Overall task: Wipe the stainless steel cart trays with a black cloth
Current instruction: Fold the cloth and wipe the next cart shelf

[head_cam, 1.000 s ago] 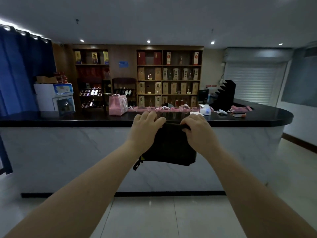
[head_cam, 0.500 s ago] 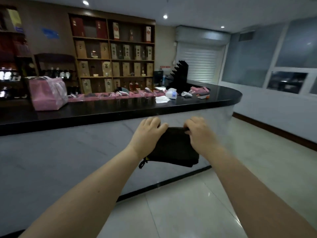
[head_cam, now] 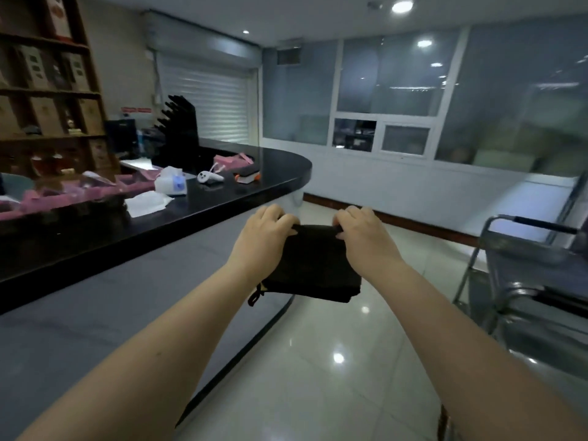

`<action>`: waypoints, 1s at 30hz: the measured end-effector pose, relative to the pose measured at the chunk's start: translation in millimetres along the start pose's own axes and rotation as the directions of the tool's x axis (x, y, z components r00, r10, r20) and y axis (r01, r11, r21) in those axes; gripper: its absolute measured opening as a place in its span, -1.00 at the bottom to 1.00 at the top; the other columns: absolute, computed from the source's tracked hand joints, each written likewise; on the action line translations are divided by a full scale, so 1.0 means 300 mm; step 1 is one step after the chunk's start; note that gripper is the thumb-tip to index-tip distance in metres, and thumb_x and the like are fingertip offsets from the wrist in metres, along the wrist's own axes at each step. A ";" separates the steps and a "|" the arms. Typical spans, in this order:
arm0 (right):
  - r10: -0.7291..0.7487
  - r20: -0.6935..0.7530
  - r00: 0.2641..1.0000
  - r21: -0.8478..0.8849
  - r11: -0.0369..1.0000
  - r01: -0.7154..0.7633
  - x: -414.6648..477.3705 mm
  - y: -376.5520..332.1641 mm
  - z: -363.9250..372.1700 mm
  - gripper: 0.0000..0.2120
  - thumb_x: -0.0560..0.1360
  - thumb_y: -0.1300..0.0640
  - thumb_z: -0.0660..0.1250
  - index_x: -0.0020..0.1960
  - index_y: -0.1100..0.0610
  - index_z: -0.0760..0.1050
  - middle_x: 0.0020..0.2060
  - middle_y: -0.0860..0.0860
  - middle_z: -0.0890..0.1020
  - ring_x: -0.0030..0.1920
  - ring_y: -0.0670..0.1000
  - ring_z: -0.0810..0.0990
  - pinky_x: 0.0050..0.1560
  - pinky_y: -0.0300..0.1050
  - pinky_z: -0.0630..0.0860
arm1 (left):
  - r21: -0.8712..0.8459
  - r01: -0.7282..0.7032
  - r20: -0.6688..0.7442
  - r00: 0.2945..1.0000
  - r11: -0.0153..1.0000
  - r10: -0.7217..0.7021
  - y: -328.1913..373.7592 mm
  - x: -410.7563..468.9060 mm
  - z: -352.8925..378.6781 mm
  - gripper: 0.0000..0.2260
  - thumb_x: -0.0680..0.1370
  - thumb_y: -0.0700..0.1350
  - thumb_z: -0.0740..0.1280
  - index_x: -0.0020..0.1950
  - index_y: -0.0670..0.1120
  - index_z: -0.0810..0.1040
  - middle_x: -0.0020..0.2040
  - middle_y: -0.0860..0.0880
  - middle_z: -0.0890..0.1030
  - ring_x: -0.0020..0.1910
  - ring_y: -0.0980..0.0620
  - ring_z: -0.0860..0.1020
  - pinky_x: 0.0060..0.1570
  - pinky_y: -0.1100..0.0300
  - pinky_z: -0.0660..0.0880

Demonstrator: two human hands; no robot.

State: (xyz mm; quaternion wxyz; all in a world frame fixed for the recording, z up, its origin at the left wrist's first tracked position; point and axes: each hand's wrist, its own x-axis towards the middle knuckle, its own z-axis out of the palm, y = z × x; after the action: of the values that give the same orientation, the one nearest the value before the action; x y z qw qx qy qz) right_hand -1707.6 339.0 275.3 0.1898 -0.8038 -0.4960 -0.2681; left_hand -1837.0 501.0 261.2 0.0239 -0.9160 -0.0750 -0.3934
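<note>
Steel cart [head_cam: 523,251], blurred, partly off-frame

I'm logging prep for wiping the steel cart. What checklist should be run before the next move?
1. Grip on black cloth: ok, left hand and right hand pinch its top edge.
2. Cloth folded into a pad: ok.
3. Sight of cart: ok, at the right.
4. Cloth touching the cart: not ok, held in the air apart from it.
5. Its trays free of items: cannot tell, blurred and cropped.
</note>
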 end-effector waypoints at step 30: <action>0.891 -0.269 0.366 -0.368 0.256 -0.894 -0.026 1.034 0.530 -0.85 0.44 0.35 0.33 -0.07 0.14 0.50 -0.08 0.10 0.54 -0.01 0.16 0.45 -0.03 0.03 0.38 | -0.782 -0.491 -0.006 0.624 0.385 0.782 0.421 0.946 1.603 -0.86 0.54 -0.17 0.35 0.07 -0.11 0.63 0.01 -0.14 0.57 0.00 -0.20 0.51 -0.12 0.09 0.34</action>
State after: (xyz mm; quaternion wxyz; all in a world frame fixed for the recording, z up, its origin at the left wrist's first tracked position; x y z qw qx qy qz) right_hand -1393.1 289.0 133.7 0.1144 -0.9599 0.1228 -0.2245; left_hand -1279.5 459.3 137.2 -0.1994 -0.8549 0.4481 -0.1692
